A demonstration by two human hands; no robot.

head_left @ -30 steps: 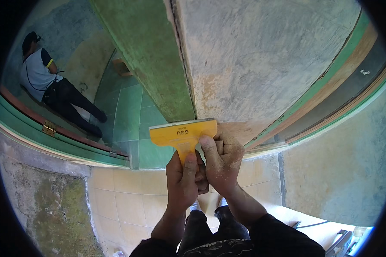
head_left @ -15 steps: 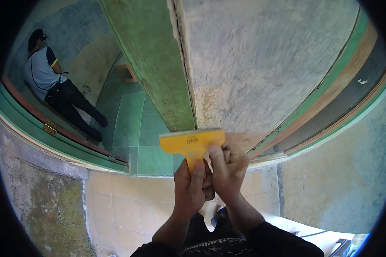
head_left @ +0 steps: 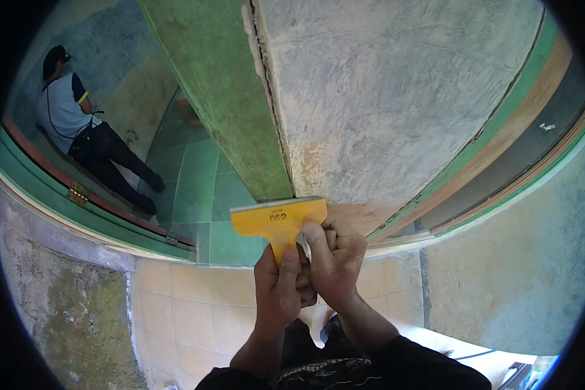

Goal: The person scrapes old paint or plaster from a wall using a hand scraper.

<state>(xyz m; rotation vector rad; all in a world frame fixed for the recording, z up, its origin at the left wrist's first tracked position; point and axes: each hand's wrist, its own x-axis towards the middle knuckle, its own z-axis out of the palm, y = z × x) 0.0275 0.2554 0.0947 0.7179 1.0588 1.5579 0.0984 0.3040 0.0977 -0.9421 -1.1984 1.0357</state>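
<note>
A wide yellow putty scraper (head_left: 266, 222) stands in front of me, its grey blade edge uppermost. Around its handle my left hand (head_left: 281, 286) is closed, the thumb lying along the front. My right hand (head_left: 335, 260) pinches the right end of the scraper's head, thumb in front and fingers curled. The blade overlaps the lower end of the green door frame post (head_left: 221, 97) and the grey plastered wall (head_left: 383, 97) beside it. Whether the edge touches them I cannot tell. A rough crack runs between post and wall, and a tan worn patch shows low on the plaster.
Through the doorway at the left, a person (head_left: 71, 114) leans by the far wall above green floor tiles (head_left: 195, 175). A brass hinge (head_left: 78, 194) sits on the frame. Beige tiles (head_left: 192, 318) lie below me. A wood-framed window (head_left: 533, 156) is at the right.
Both hands and the scraper have shifted a little to the left. The post and wall also sit slightly farther left in view. My grip looks the same.
</note>
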